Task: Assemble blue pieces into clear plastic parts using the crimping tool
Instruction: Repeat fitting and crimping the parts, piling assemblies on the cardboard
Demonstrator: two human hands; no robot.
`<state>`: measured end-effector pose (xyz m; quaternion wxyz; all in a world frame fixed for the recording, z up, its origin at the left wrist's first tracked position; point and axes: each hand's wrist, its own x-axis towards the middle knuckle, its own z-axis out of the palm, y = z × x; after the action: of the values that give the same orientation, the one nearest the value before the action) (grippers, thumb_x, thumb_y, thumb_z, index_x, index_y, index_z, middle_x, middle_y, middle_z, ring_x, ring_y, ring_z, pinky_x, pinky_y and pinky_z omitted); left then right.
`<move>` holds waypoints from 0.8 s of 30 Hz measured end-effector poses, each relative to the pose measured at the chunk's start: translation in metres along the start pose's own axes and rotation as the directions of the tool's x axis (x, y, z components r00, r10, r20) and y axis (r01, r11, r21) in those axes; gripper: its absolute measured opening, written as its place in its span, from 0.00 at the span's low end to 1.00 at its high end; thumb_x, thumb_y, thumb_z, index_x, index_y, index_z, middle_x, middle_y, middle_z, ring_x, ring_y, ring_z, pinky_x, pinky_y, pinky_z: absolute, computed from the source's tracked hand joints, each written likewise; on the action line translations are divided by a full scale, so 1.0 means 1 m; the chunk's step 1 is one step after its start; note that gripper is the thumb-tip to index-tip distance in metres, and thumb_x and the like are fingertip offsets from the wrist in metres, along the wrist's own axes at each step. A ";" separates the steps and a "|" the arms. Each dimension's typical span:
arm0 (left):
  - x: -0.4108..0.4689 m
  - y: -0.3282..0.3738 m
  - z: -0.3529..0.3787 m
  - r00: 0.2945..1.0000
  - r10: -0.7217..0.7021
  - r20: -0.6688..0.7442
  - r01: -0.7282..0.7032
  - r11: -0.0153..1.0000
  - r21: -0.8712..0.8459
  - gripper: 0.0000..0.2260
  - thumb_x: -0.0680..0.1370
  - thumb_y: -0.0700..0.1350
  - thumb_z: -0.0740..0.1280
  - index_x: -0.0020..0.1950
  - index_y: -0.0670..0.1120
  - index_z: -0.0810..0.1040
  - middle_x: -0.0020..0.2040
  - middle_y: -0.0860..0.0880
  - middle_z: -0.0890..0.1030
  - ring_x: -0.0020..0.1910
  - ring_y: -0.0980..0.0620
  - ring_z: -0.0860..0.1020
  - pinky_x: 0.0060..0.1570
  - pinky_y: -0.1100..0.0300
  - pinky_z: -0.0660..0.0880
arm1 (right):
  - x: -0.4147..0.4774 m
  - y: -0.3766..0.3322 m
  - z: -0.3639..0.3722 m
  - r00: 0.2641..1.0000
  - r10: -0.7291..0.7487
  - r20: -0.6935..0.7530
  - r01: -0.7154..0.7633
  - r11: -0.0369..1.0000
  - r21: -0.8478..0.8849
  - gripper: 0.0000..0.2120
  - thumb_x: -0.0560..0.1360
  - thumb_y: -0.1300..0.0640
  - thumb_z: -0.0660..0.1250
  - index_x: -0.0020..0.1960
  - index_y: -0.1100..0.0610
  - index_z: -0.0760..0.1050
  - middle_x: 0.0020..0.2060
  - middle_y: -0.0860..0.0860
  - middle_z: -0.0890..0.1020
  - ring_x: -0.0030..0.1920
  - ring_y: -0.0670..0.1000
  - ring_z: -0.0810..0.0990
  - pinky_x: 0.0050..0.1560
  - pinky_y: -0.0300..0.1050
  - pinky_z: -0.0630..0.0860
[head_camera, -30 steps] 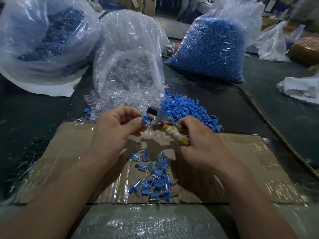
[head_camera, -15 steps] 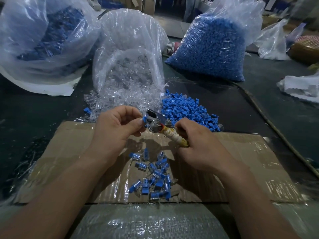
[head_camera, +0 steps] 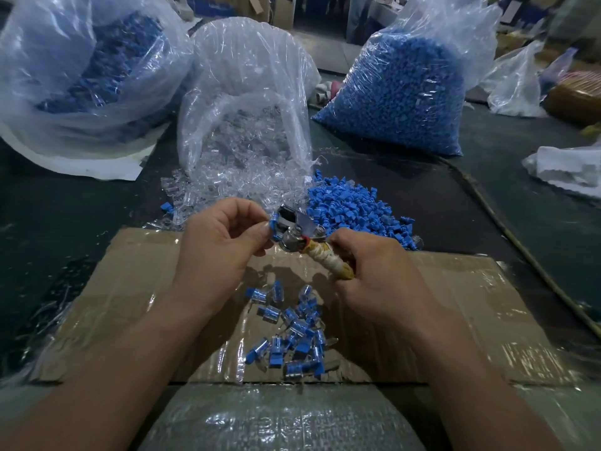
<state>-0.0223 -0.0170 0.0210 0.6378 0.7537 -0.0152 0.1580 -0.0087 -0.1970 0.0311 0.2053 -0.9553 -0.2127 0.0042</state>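
While the left hand [head_camera: 221,245] pinches a small blue piece [head_camera: 272,224] btw. thumb & forefinger at the metal head of the crimping tool [head_camera: 308,245], the right hand [head_camera: 377,278] grips its tape-wrapped handle. Both are over the cardboard sheet [head_camera: 130,275], where the assembled blue-and-clear pieces [head_camera: 297,333] lie in a heap.

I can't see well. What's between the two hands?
The crimping tool, gripped by the right hand, and a blue piece pinched by the left hand, in the head view.
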 end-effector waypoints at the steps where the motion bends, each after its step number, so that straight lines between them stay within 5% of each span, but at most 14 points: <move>1: 0.000 0.000 0.000 1.000 -0.002 -0.003 0.002 1.000 0.005 0.10 0.72 0.31 0.66 0.39 0.46 0.76 0.34 0.48 0.79 0.30 0.61 0.78 0.32 0.71 0.74 | 0.001 0.001 0.001 1.000 0.003 0.003 -0.003 1.000 0.002 0.11 0.70 0.56 0.68 0.44 0.45 0.67 0.35 0.41 0.71 0.37 0.39 0.68 0.35 0.36 0.62; 9: 0.003 -0.002 -0.003 0.998 -0.047 -0.048 0.041 0.992 -0.122 0.07 0.71 0.33 0.68 0.39 0.46 0.78 0.31 0.52 0.81 0.30 0.59 0.78 0.31 0.70 0.74 | 0.001 0.009 -0.006 0.997 0.066 0.049 -0.069 0.996 0.062 0.15 0.68 0.58 0.70 0.54 0.51 0.75 0.42 0.43 0.74 0.44 0.45 0.73 0.46 0.45 0.73; 12: 0.002 0.004 -0.009 0.983 -0.095 0.156 0.123 0.976 -0.181 0.03 0.67 0.39 0.69 0.37 0.45 0.81 0.31 0.49 0.81 0.28 0.57 0.78 0.30 0.68 0.75 | -0.001 0.010 -0.010 0.991 0.090 0.103 -0.098 0.992 0.079 0.16 0.65 0.56 0.74 0.52 0.50 0.76 0.41 0.42 0.76 0.43 0.42 0.73 0.45 0.44 0.73; 17: -0.003 0.016 -0.009 0.770 -0.229 0.595 0.306 0.952 -0.029 0.06 0.60 0.42 0.71 0.36 0.46 0.84 0.31 0.47 0.82 0.27 0.56 0.78 0.28 0.68 0.74 | -0.003 0.007 -0.008 0.975 0.126 0.181 -0.141 0.987 0.073 0.19 0.61 0.49 0.77 0.50 0.47 0.76 0.42 0.43 0.78 0.43 0.44 0.75 0.47 0.49 0.76; 24: -0.004 0.018 -0.004 0.669 -0.239 0.703 0.192 0.970 0.147 0.08 0.60 0.45 0.72 0.36 0.44 0.81 0.33 0.50 0.83 0.30 0.59 0.79 0.31 0.71 0.74 | 0.001 0.012 -0.002 0.971 0.121 0.206 -0.113 0.992 -0.052 0.27 0.61 0.42 0.76 0.56 0.47 0.73 0.46 0.43 0.72 0.47 0.45 0.70 0.45 0.43 0.70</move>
<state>-0.0306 -0.0167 0.0374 0.5721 0.7709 -0.1684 -0.2238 -0.0028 -0.2069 0.0281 0.1620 -0.9643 -0.1765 0.1125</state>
